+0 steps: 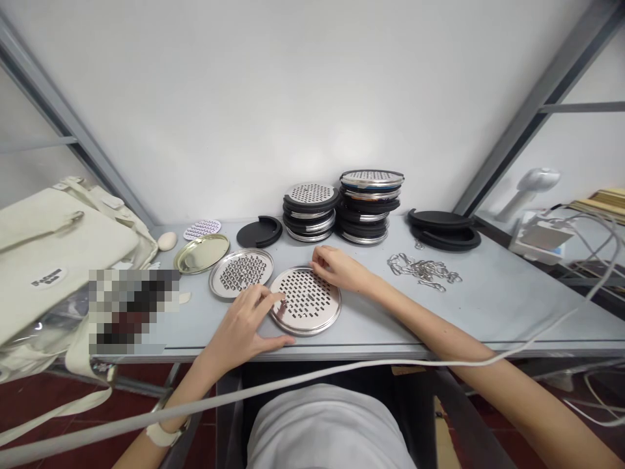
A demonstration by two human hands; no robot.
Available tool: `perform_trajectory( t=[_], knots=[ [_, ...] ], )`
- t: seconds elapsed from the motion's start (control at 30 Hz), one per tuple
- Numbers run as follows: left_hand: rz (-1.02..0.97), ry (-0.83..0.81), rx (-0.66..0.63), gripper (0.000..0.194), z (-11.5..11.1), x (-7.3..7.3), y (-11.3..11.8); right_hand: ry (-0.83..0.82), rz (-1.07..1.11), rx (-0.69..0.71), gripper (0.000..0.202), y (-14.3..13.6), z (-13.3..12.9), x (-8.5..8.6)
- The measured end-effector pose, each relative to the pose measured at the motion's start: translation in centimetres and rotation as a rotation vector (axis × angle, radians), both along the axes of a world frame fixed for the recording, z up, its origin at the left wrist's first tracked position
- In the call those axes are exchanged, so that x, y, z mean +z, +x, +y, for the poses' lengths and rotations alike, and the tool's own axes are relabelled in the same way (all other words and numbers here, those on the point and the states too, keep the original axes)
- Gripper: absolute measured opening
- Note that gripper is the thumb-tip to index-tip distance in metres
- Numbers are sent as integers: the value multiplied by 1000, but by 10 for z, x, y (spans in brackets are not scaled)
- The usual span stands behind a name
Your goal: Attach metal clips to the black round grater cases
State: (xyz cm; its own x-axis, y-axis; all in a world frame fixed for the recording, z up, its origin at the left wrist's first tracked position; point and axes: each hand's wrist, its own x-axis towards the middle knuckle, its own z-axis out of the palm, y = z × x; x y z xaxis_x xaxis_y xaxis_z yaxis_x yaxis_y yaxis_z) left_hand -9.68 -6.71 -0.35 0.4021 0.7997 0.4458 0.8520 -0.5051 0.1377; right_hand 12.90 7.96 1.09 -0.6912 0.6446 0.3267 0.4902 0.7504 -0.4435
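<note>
A round metal grater disc (307, 301) with a perforated middle lies at the table's front edge. My left hand (247, 319) is at its left rim, fingers over the edge and thumb stretched apart along the table edge. At the upper right rim is my right hand (336, 267), its fingers curled and pressed together; whether anything small is between them is hidden. A second round grater disc (241, 273) with raised teeth lies just left, beside a shallow gold-coloured round lid (202, 254). Behind it sits a black round holder (258, 232) with a notch in its rim.
Two stacks of graters in black holders (311, 212) (370, 207) stand at the wall. To the right are a pile of metal clips (422, 270) and black holders (444, 229). A pale bag (63, 247) occupies the left; a white cable (371, 365) crosses in front.
</note>
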Motion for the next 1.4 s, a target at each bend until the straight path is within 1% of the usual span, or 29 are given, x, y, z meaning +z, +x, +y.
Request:
perform_trajectory(
  t=[0.07, 0.13, 0.23, 0.3, 0.47, 0.63, 0.8, 1.03, 1.23, 1.33, 1.4],
  knots=[
    [9, 50, -75, 43, -1, 0, -1, 24, 15, -13, 9, -2, -1, -1],
    [21, 75, -163, 33, -2, 0, -1, 37, 26, -17, 10, -3, -2, -3],
    [4, 60, -265, 28, -1, 2, -1, 55, 32, -15, 11, -6, -4, -8],
    [-36, 37, -287, 27, -1, 4, -1, 58, 32, -13, 11, -7, -4, -12],
    [-81, 48, -296, 24, 0, 6, -1, 43, 2, -38, 9, -9, -3, -17],
    [-39, 113, -319, 26, -1, 7, -1, 104, -43, -43, 11, -11, -6, -18],
    [-8, 124, -318, 29, -3, 10, -1, 133, -81, -37, 13, -11, -7, -20],
    [18, 100, -278, 38, -11, 2, -3, 151, -154, -53, 18, -13, -8, -20],
    [-5, 74, -277, 38, -14, 1, -2, 80, -159, -114, 18, -15, -10, -17],
    [-38, 99, -268, 36, -13, 0, -1, -6, -123, -125, 20, -13, -7, -14],
    [-67, 126, -242, 34, -13, -3, 0, -74, -93, -122, 25, -11, -4, -11]
  ],
)
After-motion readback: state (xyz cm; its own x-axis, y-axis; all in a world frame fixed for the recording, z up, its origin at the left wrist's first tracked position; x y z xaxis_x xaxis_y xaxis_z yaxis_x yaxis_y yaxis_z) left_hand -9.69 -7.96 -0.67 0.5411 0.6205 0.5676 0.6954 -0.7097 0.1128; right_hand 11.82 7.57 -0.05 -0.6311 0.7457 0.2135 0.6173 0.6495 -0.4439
